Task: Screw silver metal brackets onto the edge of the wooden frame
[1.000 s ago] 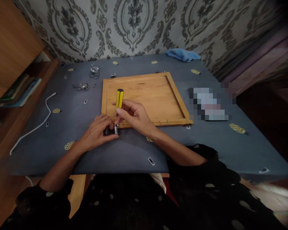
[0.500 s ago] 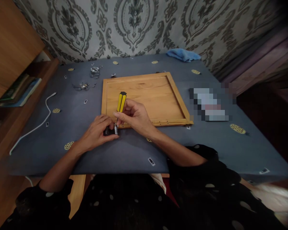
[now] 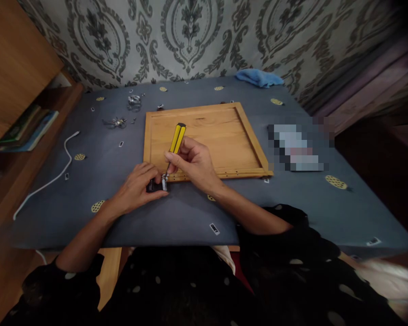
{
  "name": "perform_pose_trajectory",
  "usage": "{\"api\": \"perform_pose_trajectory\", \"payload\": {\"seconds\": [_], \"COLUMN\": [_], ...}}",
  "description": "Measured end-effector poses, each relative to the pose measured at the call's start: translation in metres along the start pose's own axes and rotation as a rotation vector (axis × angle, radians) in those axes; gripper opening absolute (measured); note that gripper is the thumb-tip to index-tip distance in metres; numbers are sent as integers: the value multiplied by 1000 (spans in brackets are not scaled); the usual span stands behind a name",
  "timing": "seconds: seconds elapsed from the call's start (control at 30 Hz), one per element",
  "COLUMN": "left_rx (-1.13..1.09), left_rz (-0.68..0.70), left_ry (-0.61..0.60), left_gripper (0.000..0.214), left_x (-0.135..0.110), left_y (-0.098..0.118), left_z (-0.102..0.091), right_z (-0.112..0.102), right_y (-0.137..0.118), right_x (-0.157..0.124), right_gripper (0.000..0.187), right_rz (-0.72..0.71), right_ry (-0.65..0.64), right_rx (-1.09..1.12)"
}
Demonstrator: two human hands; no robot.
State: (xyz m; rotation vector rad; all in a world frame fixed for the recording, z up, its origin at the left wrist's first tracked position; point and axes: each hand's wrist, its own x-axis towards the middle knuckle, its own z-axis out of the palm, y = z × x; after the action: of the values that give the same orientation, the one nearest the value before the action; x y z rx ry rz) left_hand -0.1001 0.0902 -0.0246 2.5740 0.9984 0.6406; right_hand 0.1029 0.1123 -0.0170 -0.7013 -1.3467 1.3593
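My right hand [image 3: 197, 164] is closed around a screwdriver [image 3: 177, 138] with a yellow and black handle, tilted with its top to the right. Its shaft points down to a small dark and shiny metal fitting [image 3: 164, 182] at the near left corner of a wooden panel. My left hand [image 3: 138, 186] pinches that fitting between thumb and fingers, which partly cover it. The framed wooden panel [image 3: 204, 136] lies flat on the table, with small holes along its near edge. Exactly where the screwdriver tip rests is too small to tell.
Two small heaps of metal hardware, one nearer [image 3: 118, 122] and one farther [image 3: 134, 102], lie at the back left. A white cable [image 3: 68, 151] runs along the left side. A blue cloth [image 3: 260, 78] is at the back right, and a blurred-out object [image 3: 295, 147] lies right of the panel.
The screwdriver's handle has tipped to the right and risen slightly, and my right hand has shifted a little with it. My left hand and the panel stay in place.
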Motion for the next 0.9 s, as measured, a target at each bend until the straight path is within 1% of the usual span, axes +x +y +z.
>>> {"api": "perform_pose_trajectory", "payload": {"seconds": [0.13, 0.27, 0.43, 0.73, 0.9], "left_rx": [1, 1, 5, 5, 13], "left_rz": [1, 3, 1, -17, -3], "left_ry": [13, 15, 12, -2, 10], "left_gripper": [39, 39, 39, 39, 40], "left_x": [-1, -1, -1, -2, -3], "left_y": [-1, -2, -1, -2, -4], "left_z": [2, 3, 2, 3, 4], "right_z": [0, 1, -1, -2, 2], "right_y": [2, 3, -1, -4, -6], "right_x": [0, -2, -2, 0, -3], "right_gripper": [48, 48, 44, 49, 49], "right_rz": [-6, 18, 25, 48, 37], "right_ry": [-19, -34, -57, -156, -146], "right_rx": [16, 7, 16, 24, 23]}}
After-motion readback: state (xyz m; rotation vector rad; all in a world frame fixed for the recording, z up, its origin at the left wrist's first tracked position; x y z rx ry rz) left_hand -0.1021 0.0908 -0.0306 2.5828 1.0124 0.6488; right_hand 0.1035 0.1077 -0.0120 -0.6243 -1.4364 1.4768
